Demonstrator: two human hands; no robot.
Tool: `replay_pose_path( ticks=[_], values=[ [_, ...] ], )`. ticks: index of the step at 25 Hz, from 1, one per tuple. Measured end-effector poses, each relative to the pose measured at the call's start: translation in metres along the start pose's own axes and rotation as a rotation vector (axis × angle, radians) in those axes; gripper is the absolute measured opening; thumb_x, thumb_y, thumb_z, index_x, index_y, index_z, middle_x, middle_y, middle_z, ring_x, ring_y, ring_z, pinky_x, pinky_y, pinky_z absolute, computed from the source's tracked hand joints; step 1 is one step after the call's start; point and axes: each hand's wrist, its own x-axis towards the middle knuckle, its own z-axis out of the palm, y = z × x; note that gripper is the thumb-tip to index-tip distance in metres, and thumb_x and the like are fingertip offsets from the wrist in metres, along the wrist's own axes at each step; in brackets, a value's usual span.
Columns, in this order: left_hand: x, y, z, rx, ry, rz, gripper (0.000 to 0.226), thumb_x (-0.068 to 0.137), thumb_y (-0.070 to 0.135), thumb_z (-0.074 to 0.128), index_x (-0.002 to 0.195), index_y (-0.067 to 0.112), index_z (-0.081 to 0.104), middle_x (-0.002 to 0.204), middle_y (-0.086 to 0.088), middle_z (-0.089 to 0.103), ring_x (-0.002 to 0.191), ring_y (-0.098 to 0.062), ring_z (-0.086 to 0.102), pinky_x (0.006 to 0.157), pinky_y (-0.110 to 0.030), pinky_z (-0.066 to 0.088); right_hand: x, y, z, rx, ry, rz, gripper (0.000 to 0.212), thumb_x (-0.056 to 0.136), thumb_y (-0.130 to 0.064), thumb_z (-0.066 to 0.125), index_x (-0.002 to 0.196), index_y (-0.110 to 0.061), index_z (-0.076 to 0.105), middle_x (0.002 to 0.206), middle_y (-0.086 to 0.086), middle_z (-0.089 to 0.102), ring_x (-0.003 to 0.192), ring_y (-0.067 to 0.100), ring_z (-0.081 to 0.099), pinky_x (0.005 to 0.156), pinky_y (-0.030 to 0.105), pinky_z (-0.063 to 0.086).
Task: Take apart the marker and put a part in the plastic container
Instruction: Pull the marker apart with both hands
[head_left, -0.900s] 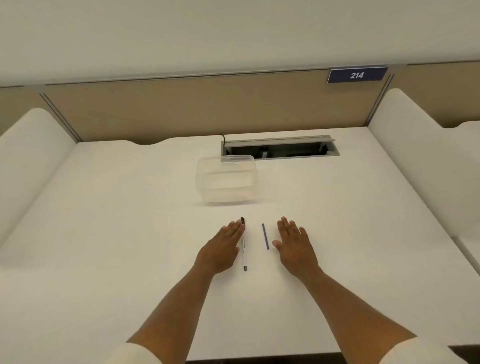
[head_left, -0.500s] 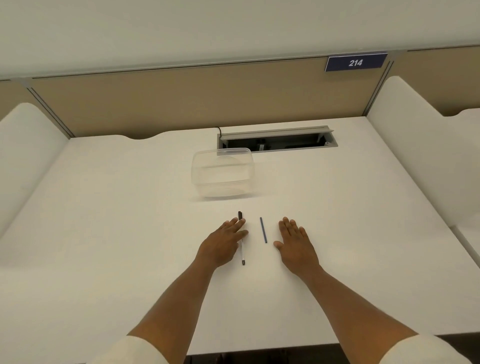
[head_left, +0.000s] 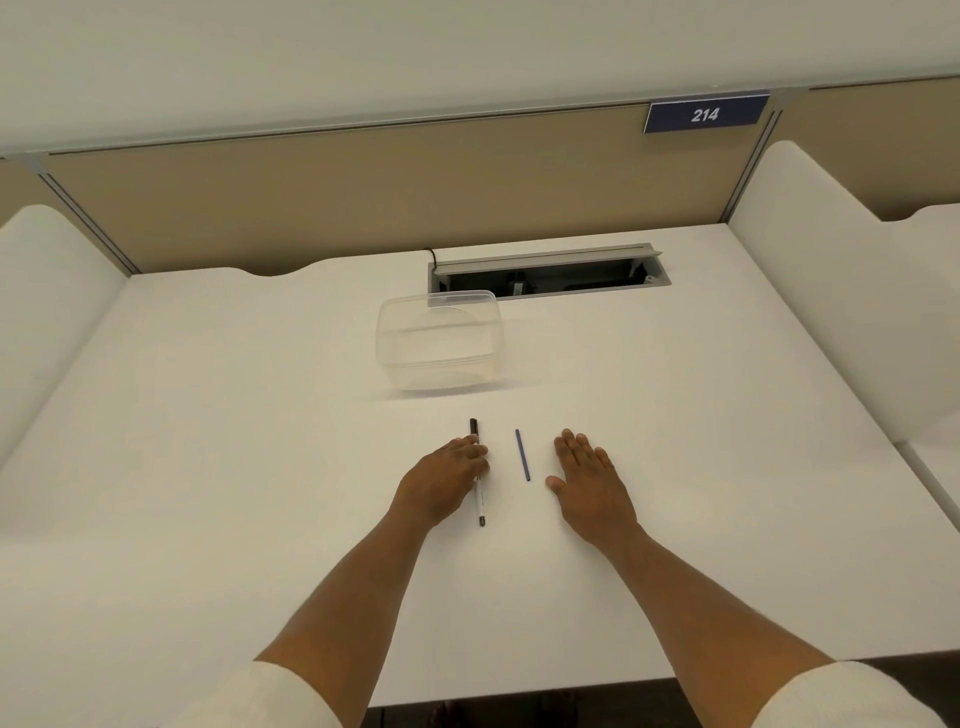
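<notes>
The marker (head_left: 478, 483) lies on the desk (head_left: 208, 467) pointing away from the person, its dark cap end just clear of the left hand (head_left: 444, 480), whose fingers lie over the middle of the barrel; whether they are pinching it or only resting on it is hard to tell from this angle. The right hand (head_left: 589, 483) is flat on the desk, fingers straight, holding nothing. Between the hands lies a thin blue rod (head_left: 522, 454), apart from both, possibly the marker's ink core already out. The container (head_left: 439, 340) stands open further back, well apart from the hands. The step in hand looks like picking up the marker. To do it well, the left fingers should curl under the barrel near its middle so it does not roll, leaving the cap end free for the right hand to pull straight off. A thin barrel on a smooth desk will skid if pressed from above, so lift rather than push.
</notes>
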Motion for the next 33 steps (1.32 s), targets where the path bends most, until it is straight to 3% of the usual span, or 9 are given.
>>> replay_pose_path(
  ticks=[5, 7, 10, 17, 20, 24, 26, 28, 33],
  values=[
    [-0.002, -0.001, -0.002, 0.018, -0.024, -0.005, 0.016, 0.097, 0.009, 0.052, 0.096, 0.020, 0.062, 0.118, 0.008, 0.061, 0.134, -0.011, 0.045, 0.079, -0.033, 0.050, 0.000, 0.001, 0.001, -0.005, 0.003, -0.003, 0.062, 0.104, -0.035, 0.034, 0.157, -0.013, 0.012, 0.166, 0.003, 0.007, 0.153, 0.019, 0.005, 0.123, 0.036, 0.003],
    [-0.004, -0.001, -0.003, 0.034, -0.017, -0.013, 0.018, 0.096, 0.007, 0.049, 0.083, 0.018, 0.055, 0.101, 0.005, 0.056, 0.104, -0.016, 0.059, 0.062, -0.033, 0.044, 0.000, 0.000, 0.001, 0.000, 0.003, -0.002, 0.062, 0.104, -0.035, 0.034, 0.157, -0.013, 0.012, 0.166, 0.003, 0.007, 0.153, 0.019, 0.005, 0.123, 0.035, 0.002],
    [-0.007, 0.002, -0.006, 0.039, -0.031, -0.034, 0.018, 0.096, 0.006, 0.045, 0.082, 0.017, 0.051, 0.097, 0.003, 0.052, 0.072, -0.020, 0.048, 0.056, -0.034, 0.039, 0.001, 0.001, 0.001, 0.013, 0.006, -0.003, 0.061, 0.104, -0.034, 0.034, 0.157, -0.013, 0.012, 0.166, 0.003, 0.007, 0.153, 0.019, 0.004, 0.123, 0.035, 0.002],
    [-0.013, 0.001, -0.016, 0.053, -0.039, -0.100, 0.015, 0.093, 0.004, 0.040, 0.095, 0.016, 0.049, 0.096, -0.003, 0.057, 0.073, -0.028, 0.050, 0.062, -0.036, 0.039, 0.002, 0.001, 0.000, 0.020, -0.008, -0.003, 0.061, 0.104, -0.034, 0.034, 0.157, -0.013, 0.013, 0.166, 0.003, 0.009, 0.153, 0.018, 0.006, 0.123, 0.036, 0.004],
    [-0.014, -0.005, -0.023, 0.025, 0.026, -0.126, 0.012, 0.095, 0.009, 0.040, 0.097, 0.018, 0.048, 0.095, -0.003, 0.058, 0.075, -0.027, 0.051, 0.062, -0.035, 0.038, 0.005, -0.005, -0.009, 0.068, 0.014, 0.014, 0.056, 0.104, -0.031, 0.037, 0.155, -0.012, 0.023, 0.163, 0.005, 0.023, 0.151, 0.020, 0.016, 0.123, 0.036, 0.010],
    [-0.016, -0.013, -0.034, 0.001, 0.116, -0.166, 0.008, 0.098, 0.013, 0.042, 0.097, 0.018, 0.049, 0.092, -0.001, 0.058, 0.071, -0.024, 0.047, 0.060, -0.032, 0.033, 0.011, -0.031, -0.036, 0.246, 0.269, -0.032, 0.028, 0.099, -0.021, 0.050, 0.123, -0.014, 0.060, 0.120, 0.001, 0.065, 0.118, 0.025, 0.052, 0.100, 0.036, 0.037],
    [-0.017, -0.016, -0.038, 0.008, 0.144, -0.174, 0.006, 0.098, 0.014, 0.044, 0.098, 0.018, 0.049, 0.092, -0.001, 0.058, 0.072, -0.025, 0.049, 0.059, -0.032, 0.034, 0.017, -0.047, -0.051, 0.392, 0.246, -0.026, 0.016, 0.098, -0.025, 0.047, 0.095, -0.020, 0.062, 0.089, -0.007, 0.065, 0.093, 0.023, 0.054, 0.077, 0.035, 0.043],
    [-0.018, -0.016, -0.042, 0.012, 0.168, -0.171, 0.005, 0.098, 0.014, 0.045, 0.099, 0.017, 0.049, 0.091, -0.001, 0.059, 0.072, -0.025, 0.050, 0.059, -0.033, 0.035, 0.023, -0.060, -0.059, 0.528, 0.158, -0.025, 0.026, 0.097, -0.030, 0.044, 0.077, -0.018, 0.054, 0.067, -0.007, 0.059, 0.075, 0.025, 0.053, 0.062, 0.036, 0.043],
    [-0.021, -0.014, -0.052, 0.017, 0.223, -0.155, 0.004, 0.098, 0.015, 0.047, 0.098, 0.017, 0.049, 0.090, -0.001, 0.058, 0.070, -0.024, 0.048, 0.057, -0.033, 0.034, 0.029, -0.083, -0.066, 0.724, 0.023, 0.044, 0.040, 0.098, -0.041, 0.047, 0.075, -0.014, 0.064, 0.064, -0.005, 0.065, 0.062, 0.016, 0.059, 0.062, 0.033, 0.048]
  ],
)
